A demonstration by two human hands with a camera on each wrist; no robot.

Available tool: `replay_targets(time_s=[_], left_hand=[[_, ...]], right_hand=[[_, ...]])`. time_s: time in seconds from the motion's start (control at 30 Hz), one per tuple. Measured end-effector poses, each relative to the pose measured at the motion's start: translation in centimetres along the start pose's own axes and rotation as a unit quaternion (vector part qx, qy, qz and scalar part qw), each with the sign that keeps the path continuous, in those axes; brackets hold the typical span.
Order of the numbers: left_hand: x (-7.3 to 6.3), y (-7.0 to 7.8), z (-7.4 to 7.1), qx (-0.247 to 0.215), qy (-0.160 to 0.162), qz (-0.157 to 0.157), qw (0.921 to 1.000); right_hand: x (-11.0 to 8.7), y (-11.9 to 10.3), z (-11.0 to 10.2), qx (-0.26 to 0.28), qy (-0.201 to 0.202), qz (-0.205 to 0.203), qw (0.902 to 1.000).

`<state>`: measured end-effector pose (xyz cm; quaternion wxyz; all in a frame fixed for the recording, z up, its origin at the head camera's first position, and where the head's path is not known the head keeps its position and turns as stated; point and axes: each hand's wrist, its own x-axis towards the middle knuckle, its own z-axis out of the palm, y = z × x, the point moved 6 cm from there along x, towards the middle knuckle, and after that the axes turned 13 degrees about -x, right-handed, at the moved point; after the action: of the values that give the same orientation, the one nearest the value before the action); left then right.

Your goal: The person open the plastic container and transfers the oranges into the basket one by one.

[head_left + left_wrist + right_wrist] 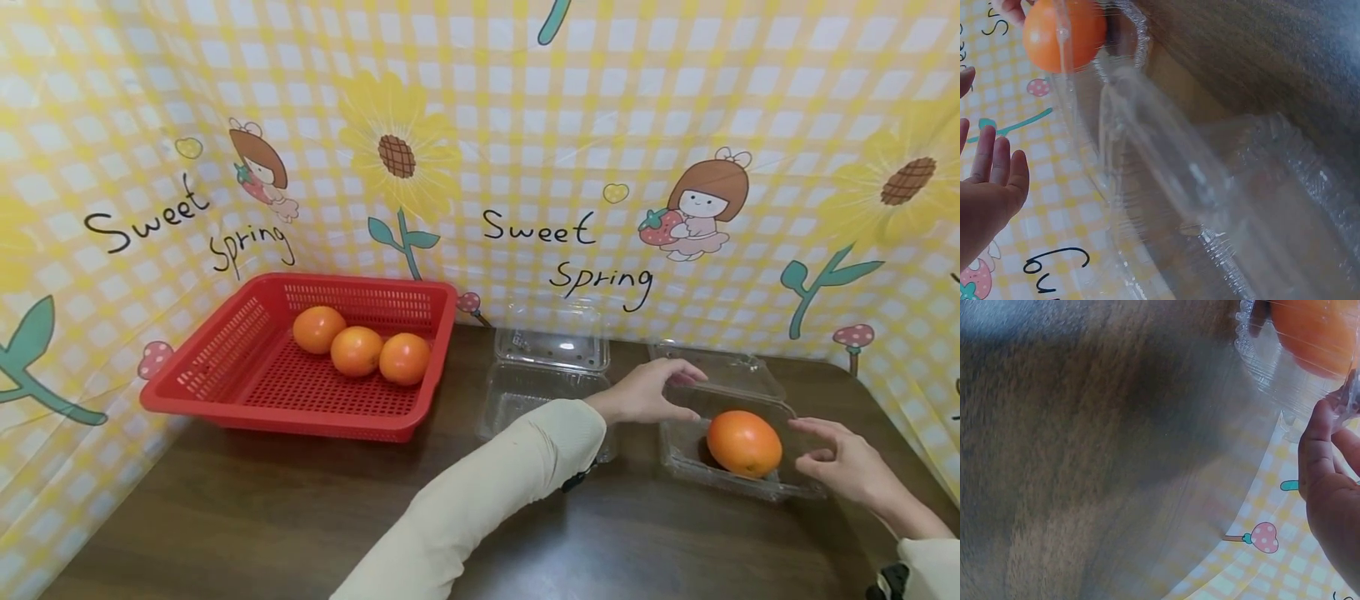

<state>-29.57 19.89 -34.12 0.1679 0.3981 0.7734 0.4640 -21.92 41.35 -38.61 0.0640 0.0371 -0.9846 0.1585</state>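
A single orange (pixel 744 443) sits in an open clear plastic clamshell box (pixel 678 461) on the right of the table. Over the box's left side, my left hand (pixel 651 390) is spread, its thumb and fingers apart and nothing between them; the left wrist view shows its fingers loosely extended. At the box's right edge is my right hand (pixel 851 464), its thumb and fingertips pinching the plastic rim (pixel 1346 415) in the right wrist view. The box's raised lid (pixel 720 372) tilts back behind the orange.
Another open clear box (pixel 506 400) stands just left, partly behind my left sleeve (pixel 495 492). Farther left, a red plastic basket (pixel 300 417) holds three oranges (pixel 356 351). A yellow checked cloth (pixel 517 150) hangs along the back and sides of the brown table (pixel 247 508).
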Motion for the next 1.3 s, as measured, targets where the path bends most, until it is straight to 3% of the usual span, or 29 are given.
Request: replay_targets(time_s=[0.4,0.7,1.03,1.3], left_hand=[[0.8,-1.4,1.3,-0.021,-0.012,-0.059,0.9979],[1.2,-1.9,2.1,-0.02,-0.024,-0.083,0.9961],[1.6,-2.0,2.6,-0.011,-0.027,-0.073,0.9969],[1.6,-1.1,3.2,-0.009,-0.029,-0.049,0.9983]], right_hand=[[0.1,0.3,0.3,0.014,-0.025,-0.001,0.9996],[0.0,0.1,0.1,0.01,-0.01,0.0,0.9999],[0.1,0.0,-0.1,0.018,0.002,-0.006,0.9998],[0.0,0.0,0.1,0.017,-0.008,0.003,0.9998]])
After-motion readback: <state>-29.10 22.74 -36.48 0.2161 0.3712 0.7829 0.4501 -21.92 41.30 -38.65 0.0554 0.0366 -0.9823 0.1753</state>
